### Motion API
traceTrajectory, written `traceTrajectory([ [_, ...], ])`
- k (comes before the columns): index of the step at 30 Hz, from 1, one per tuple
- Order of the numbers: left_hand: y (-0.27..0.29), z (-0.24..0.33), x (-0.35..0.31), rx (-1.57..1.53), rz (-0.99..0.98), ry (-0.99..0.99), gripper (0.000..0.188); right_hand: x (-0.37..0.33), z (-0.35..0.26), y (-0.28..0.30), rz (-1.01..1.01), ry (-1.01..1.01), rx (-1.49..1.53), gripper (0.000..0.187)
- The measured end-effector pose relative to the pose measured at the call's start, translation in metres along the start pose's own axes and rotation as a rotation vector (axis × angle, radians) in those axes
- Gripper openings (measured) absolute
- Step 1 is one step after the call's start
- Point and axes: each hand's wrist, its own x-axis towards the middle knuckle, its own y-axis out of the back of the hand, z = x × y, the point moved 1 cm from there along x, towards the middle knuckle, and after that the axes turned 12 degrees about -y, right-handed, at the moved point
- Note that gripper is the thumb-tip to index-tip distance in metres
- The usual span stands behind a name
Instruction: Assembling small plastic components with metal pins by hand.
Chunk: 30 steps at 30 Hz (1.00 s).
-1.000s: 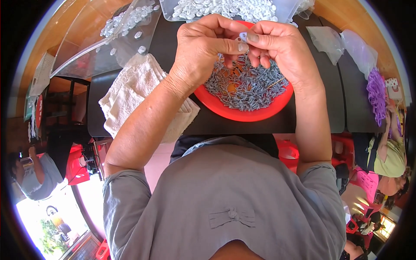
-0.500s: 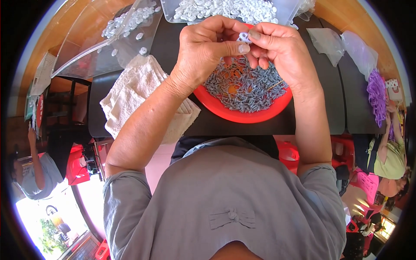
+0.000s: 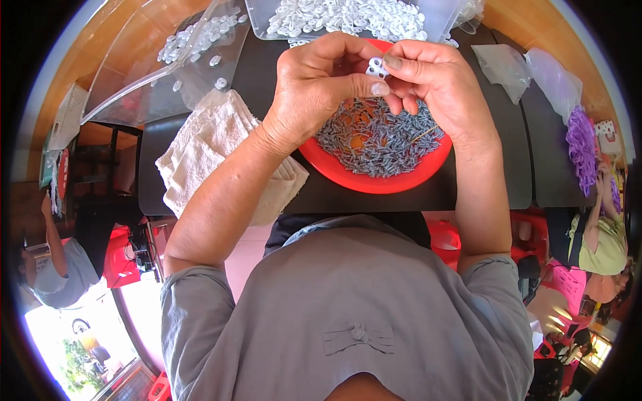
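Note:
A small white plastic piece [image 3: 376,67] with several dark holes is pinched between my two hands over the far part of the red basin. My left hand [image 3: 321,83] grips it with thumb and curled fingers from the left. On the other side, my right hand [image 3: 431,77] has its thumb and fingertips closed on the same piece. Beneath them, the red basin [image 3: 374,184] holds many small grey screw-like pieces [image 3: 384,150]. Beyond my hands stands a clear tub [image 3: 257,20] of similar white pieces [image 3: 348,17].
A folded cream cloth [image 3: 207,147] lies left of the basin, partly under my left forearm. Behind it, a clear plastic sheet or lid [image 3: 127,87] bears loose white pieces. To the right are clear bags [image 3: 505,70] and purple strands [image 3: 582,150]. People sit at both sides.
The white piece has turned in my fingers and now shows more of its dark holes. Both hands have shifted slightly nearer to me.

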Motion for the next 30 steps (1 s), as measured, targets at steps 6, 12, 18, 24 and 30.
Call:
traceTrajectory([
  [6, 0.001, 0.006, -0.002, -0.044, 0.013, 0.011, 0.024, -0.002, -0.001, -0.006, -0.065, -0.037, 0.084, 0.027],
  [12, 0.001, 0.009, -0.004, 0.025, -0.005, -0.068, 0.02, -0.001, 0.001, -0.007, -0.105, -0.061, 0.098, 0.028],
  [18, -0.002, 0.01, -0.006, 0.034, 0.004, -0.078, 0.019, -0.002, 0.003, -0.009, -0.116, -0.027, 0.109, 0.026],
  [24, 0.002, 0.004, -0.005, 0.065, 0.031, -0.089, 0.017, 0.002, 0.009, -0.009, -0.136, -0.026, 0.139, 0.026],
  [30, 0.011, 0.046, 0.008, 0.315, 0.276, -0.291, 0.015, -0.008, -0.002, 0.006, 0.237, 0.273, -0.774, 0.023],
])
